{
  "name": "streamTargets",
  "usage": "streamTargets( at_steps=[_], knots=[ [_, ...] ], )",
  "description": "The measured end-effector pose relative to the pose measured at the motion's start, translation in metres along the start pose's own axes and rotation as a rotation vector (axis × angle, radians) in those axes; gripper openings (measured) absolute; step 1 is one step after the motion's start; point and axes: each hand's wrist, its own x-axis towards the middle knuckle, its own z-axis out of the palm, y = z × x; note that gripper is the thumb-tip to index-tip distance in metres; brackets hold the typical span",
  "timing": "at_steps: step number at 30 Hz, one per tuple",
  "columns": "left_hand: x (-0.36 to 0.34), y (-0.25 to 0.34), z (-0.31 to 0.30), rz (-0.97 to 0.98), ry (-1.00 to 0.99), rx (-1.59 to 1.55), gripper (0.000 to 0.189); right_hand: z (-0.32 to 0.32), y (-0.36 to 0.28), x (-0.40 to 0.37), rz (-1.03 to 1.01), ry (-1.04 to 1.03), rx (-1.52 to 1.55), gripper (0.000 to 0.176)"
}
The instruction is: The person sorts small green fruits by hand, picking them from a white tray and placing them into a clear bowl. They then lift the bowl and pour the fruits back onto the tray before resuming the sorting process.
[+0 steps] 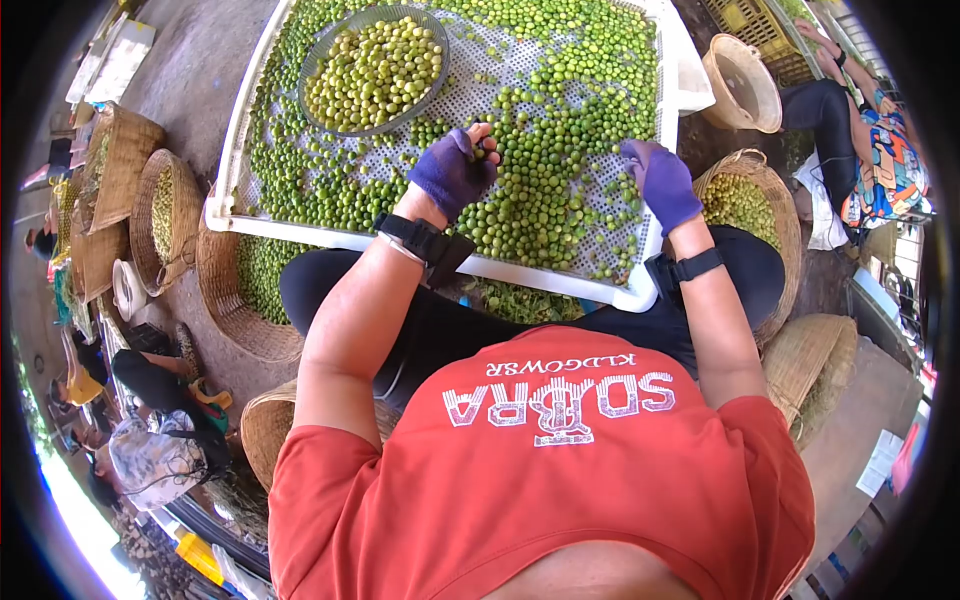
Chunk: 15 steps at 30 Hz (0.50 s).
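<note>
My left hand (456, 172), in a purple fingerless glove, is curled closed over the middle of a white perforated tray (330, 238). Dark green fruit shows between its thumb and fingers. Around it lie many small round green fruits (530, 205), like tiny limes, spread in the tray. My right hand (661, 182), gloved the same way, is by the tray's right side with fingers curled down. Its fingertips are mostly hidden, and I cannot see what they hold. A clear bowl (441, 78) of paler yellow-green fruits (375, 75) stands in the tray, beyond my left hand.
The tray rests across my legs. Woven baskets of fruit stand close by: one left (222, 290), one right (785, 240), another farther left (147, 215). A pale tub (740, 85) is at upper right. Other people sit on both sides.
</note>
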Motion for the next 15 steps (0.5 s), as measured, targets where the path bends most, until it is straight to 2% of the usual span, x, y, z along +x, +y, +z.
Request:
streamTargets(
  at_steps=[2,3,6,7,10,15],
  knots=[
    [-0.003,0.0,0.004,-0.003,0.012,0.007,0.015,-0.004,-0.003,-0.001,-0.07,-0.053,-0.035,0.023],
    [-0.004,0.0,0.006,0.002,0.021,0.017,0.014,-0.005,-0.007,-0.003,-0.033,-0.116,-0.07,0.021],
    [-0.007,0.0,0.009,0.001,-0.001,0.029,0.013,0.013,-0.007,-0.007,-0.061,-0.142,-0.226,0.022],
    [-0.007,0.001,0.008,-0.003,-0.014,0.033,0.013,0.014,-0.008,-0.006,-0.11,-0.076,-0.193,0.019],
    [-0.004,-0.001,0.004,-0.015,-0.012,0.013,0.012,0.013,-0.008,-0.003,0.009,-0.185,-0.208,0.024],
    [-0.005,-0.003,0.01,-0.002,0.031,0.0,0.012,0.005,0.003,-0.001,-0.007,-0.079,-0.126,0.023]
  ],
)
